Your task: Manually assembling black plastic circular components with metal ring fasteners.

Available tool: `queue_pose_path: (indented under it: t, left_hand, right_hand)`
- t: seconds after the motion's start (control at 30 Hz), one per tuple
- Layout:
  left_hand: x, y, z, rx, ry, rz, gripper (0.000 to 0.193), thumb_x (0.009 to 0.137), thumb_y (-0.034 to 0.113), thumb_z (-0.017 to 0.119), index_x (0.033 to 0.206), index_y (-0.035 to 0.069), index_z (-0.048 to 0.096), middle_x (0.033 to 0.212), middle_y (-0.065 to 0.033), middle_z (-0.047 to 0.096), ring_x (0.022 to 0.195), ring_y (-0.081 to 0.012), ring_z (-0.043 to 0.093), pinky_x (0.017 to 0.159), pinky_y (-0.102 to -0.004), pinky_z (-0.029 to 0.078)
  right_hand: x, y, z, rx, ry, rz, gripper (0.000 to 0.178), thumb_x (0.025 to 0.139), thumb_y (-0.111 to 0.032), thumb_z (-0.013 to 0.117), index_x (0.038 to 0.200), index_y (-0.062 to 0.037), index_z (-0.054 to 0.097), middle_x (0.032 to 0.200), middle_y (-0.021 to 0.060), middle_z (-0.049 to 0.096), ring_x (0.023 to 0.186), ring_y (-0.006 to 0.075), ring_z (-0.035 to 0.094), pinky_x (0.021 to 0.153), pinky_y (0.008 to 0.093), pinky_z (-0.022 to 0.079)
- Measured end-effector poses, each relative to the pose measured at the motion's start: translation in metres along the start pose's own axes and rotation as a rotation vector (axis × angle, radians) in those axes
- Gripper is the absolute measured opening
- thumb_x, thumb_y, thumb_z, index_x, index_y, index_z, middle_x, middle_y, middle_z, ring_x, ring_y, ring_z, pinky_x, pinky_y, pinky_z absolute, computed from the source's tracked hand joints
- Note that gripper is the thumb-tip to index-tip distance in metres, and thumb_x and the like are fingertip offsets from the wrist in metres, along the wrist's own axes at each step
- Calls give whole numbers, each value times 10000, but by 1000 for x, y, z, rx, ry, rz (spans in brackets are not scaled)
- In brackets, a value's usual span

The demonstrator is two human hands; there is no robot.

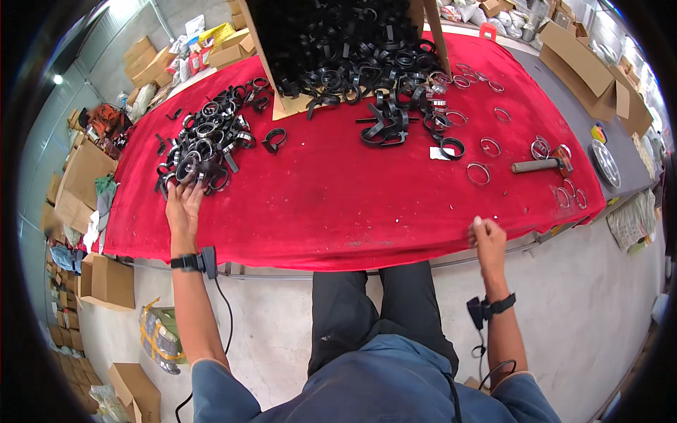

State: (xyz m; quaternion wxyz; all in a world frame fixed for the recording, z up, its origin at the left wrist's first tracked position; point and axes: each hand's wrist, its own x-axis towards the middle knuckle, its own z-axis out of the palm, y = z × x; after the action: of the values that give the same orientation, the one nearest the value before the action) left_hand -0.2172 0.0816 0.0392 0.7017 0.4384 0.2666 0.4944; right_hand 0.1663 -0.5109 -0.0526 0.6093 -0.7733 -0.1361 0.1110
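Observation:
At the left of the red-covered table, my left hand (185,204) reaches to the near edge of a heap of black ring clamps (204,130). Its fingers are stretched and spread. Just beyond the fingertips is a blurred ring clamp (187,169); whether they touch it is hard to tell. My right hand (489,243) hovers over the table's near right edge, fingers curled in, with nothing visible in them. Thin metal hoop clamps (478,173) lie beyond it, near a hammer (541,165) with a worn handle.
A large open carton (436,35) spills black clamps onto the red cloth (317,190). A smaller clamp cluster (386,121) lies in front of it. At right, a grey surface holds a cardboard box (582,67) and a round metal dish (605,163). Cables hang from both wrist straps.

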Motion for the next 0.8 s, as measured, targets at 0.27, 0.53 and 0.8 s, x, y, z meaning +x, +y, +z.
queue_pose_path:
  t: [0.27,0.53,0.8]
  left_hand:
    - [-10,-100,98,694,33,158,418,995,199,731,1358,2,668,1146,-138,740,999,-230,753,738,-363,644]
    - [-45,-199,297,1279,-610,421,738,845,267,882,1484,39,592,1465,-235,637,1383,-389,599,1174,-453,482]
    - [-17,-255,350,1245,-626,266,403,935,294,809,1221,14,761,1054,-182,797,988,-323,763,880,-461,567]
  right_hand:
    - [121,-15,-3,-774,274,-598,513,854,-246,863,1272,4,702,1264,227,726,1216,389,655,1055,468,517]
    - [113,-37,19,-814,133,-340,626,839,-261,864,1367,8,661,1344,243,698,1272,413,637,1091,478,504]
    - [37,-41,3,51,-3,-161,595,932,-124,782,1470,30,580,1371,171,683,1293,257,655,1022,377,587]
